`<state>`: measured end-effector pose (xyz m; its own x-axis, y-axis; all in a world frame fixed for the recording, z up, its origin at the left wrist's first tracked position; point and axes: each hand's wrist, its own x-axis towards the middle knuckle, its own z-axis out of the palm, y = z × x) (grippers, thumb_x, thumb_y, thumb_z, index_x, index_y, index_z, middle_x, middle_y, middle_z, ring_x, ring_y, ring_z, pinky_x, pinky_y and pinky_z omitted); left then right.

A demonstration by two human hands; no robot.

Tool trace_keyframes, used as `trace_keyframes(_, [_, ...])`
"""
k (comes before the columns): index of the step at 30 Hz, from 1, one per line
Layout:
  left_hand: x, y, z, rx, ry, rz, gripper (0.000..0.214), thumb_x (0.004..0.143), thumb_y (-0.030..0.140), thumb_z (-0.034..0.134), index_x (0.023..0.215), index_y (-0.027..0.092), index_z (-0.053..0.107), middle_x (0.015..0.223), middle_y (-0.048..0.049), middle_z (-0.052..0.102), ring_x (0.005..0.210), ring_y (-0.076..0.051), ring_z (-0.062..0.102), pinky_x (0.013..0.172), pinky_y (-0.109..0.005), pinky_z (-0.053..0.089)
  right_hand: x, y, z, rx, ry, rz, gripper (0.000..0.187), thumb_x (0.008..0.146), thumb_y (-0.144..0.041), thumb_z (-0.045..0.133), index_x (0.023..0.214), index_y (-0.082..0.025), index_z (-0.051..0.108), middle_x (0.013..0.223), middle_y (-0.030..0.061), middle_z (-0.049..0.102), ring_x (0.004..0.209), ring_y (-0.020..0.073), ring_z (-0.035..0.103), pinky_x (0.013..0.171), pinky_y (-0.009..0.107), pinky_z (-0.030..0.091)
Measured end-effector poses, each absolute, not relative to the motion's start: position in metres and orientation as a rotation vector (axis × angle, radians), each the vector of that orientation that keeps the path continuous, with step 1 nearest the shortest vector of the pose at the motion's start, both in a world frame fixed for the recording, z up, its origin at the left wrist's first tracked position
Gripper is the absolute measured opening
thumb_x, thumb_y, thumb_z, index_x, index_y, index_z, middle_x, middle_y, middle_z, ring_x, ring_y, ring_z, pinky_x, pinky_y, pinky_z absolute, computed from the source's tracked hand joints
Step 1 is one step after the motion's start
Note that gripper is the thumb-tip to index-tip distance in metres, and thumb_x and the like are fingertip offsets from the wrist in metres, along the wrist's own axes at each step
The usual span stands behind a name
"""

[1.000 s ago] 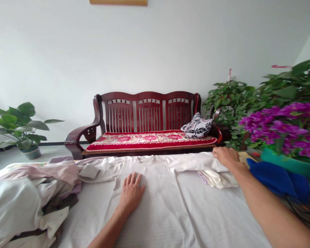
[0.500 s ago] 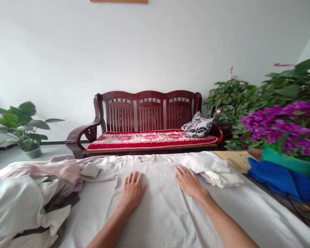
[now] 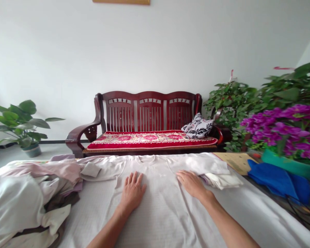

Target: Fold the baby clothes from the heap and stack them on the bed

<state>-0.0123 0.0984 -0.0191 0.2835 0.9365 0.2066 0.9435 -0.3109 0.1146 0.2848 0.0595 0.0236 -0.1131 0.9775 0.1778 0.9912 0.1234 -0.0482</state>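
Observation:
A pale long-sleeved shirt [image 3: 157, 199] lies spread flat on the white-covered table, its neckline at the far edge. My left hand [image 3: 132, 189] rests flat on the shirt's chest, left of the middle, fingers stretched out and holding nothing. On the right side of the chest my right hand [image 3: 192, 184] lies palm down on the cloth, fingers extended, its thumb side hidden from me. Close to it, by the shirt's right sleeve, sits a small stack of folded white clothes [image 3: 222, 181].
Rumpled clothes [image 3: 18, 203] are heaped at the table's left. To the right are a blue cloth [image 3: 279, 179], dark cables [image 3: 299, 208] and purple flowers in a teal planter [image 3: 289, 162]. Behind the table stands a wooden bench [image 3: 148, 112] with a red floral cover.
My right hand has shifted slightly to the right and its fingers have turned a little. My left hand and the shirt look almost unchanged.

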Motion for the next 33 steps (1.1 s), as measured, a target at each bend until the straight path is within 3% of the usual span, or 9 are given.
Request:
trace_keyframes(3, [-0.012,0.098,-0.019,-2.481,-1.833,-0.363,0.051,0.097,0.040,0.043,0.146,0.028,0.047,0.157,-0.0071,0.042,0.147,-0.029,0.032,0.120,-0.048,0.025,0.281,0.077,0.032,-2.040,-2.120,-0.176,0.044,0.101,-0.025,0.030,0.102,-0.019,0.074,0.106,0.0119,0.075,0.105,0.0241,0.068,0.102,0.040,0.042])
trace_keyframes(9, [-0.012,0.100,-0.022,-2.477,-1.830,-0.364,0.052,0.097,0.041,0.042,0.147,0.027,0.046,0.158,-0.0078,0.040,0.147,-0.030,0.031,0.121,-0.047,0.024,0.264,0.127,0.014,-2.078,-2.143,-0.041,0.050,0.100,-0.032,0.034,0.146,-0.018,0.049,0.154,0.0120,0.047,0.143,0.0221,0.040,0.116,0.040,0.031])
trace_keyframes(13, [-0.013,0.100,-0.022,-2.476,-1.819,-0.353,0.052,0.097,0.042,0.041,0.147,0.028,0.045,0.157,-0.0069,0.041,0.147,-0.029,0.032,0.120,-0.047,0.025,0.275,0.147,0.004,-2.237,-2.075,0.060,0.056,0.099,-0.039,0.034,0.150,-0.019,0.043,0.160,0.0119,0.038,0.147,0.0256,0.033,0.118,0.048,0.028])
trace_keyframes(17, [-0.012,0.100,-0.021,-2.477,-1.816,-0.355,0.051,0.097,0.041,0.042,0.146,0.027,0.046,0.157,-0.0078,0.041,0.147,-0.030,0.032,0.120,-0.048,0.026,0.281,0.154,0.009,-2.354,-1.960,0.039,0.063,0.101,-0.045,0.025,0.151,-0.010,0.041,0.160,0.0196,0.034,0.150,0.0320,0.026,0.119,0.059,0.018])
trace_keyframes(20, [-0.012,0.100,-0.021,-2.484,-1.816,-0.367,0.051,0.097,0.041,0.042,0.146,0.028,0.047,0.156,-0.0077,0.042,0.147,-0.030,0.032,0.120,-0.048,0.026,0.271,0.155,0.009,-2.284,-2.040,0.034,0.064,0.101,-0.047,0.024,0.156,-0.015,0.033,0.165,0.0119,0.026,0.153,0.0228,0.017,0.123,0.047,0.009])
trace_keyframes(22, [-0.013,0.100,-0.022,-2.487,-1.816,-0.378,0.050,0.097,0.041,0.042,0.146,0.029,0.047,0.156,-0.0069,0.042,0.147,-0.030,0.031,0.120,-0.049,0.026,0.265,0.156,0.007,-2.246,-2.109,0.083,0.063,0.101,-0.048,0.026,0.157,-0.020,0.029,0.166,0.0056,0.025,0.153,0.0164,0.017,0.123,0.038,0.013])
trace_keyframes(25, [-0.013,0.100,-0.023,-2.484,-1.811,-0.392,0.051,0.097,0.041,0.043,0.146,0.027,0.047,0.156,-0.0073,0.042,0.147,-0.030,0.032,0.120,-0.050,0.026,0.264,0.160,0.003,-2.335,-2.059,0.148,0.064,0.101,-0.048,0.027,0.158,-0.019,0.029,0.166,0.0075,0.023,0.153,0.0204,0.018,0.122,0.044,0.017])
trace_keyframes(29, [-0.012,0.100,-0.024,-2.480,-1.793,-0.415,0.051,0.097,0.039,0.044,0.146,0.024,0.048,0.156,-0.0100,0.042,0.146,-0.031,0.032,0.119,-0.049,0.027,0.265,0.164,0.006,-2.465,-1.900,0.108,0.068,0.101,-0.047,0.023,0.157,-0.009,0.028,0.165,0.0180,0.021,0.153,0.0311,0.015,0.121,0.058,0.010])
trace_keyframes(33, [-0.012,0.100,-0.026,-2.473,-1.789,-0.439,0.051,0.097,0.038,0.045,0.146,0.025,0.049,0.156,-0.0105,0.042,0.146,-0.031,0.033,0.119,-0.050,0.027,0.251,0.158,0.004,-2.331,-2.035,0.071,0.063,0.102,-0.045,0.026,0.158,-0.018,0.028,0.166,0.0073,0.021,0.153,0.0199,0.015,0.123,0.041,0.011])
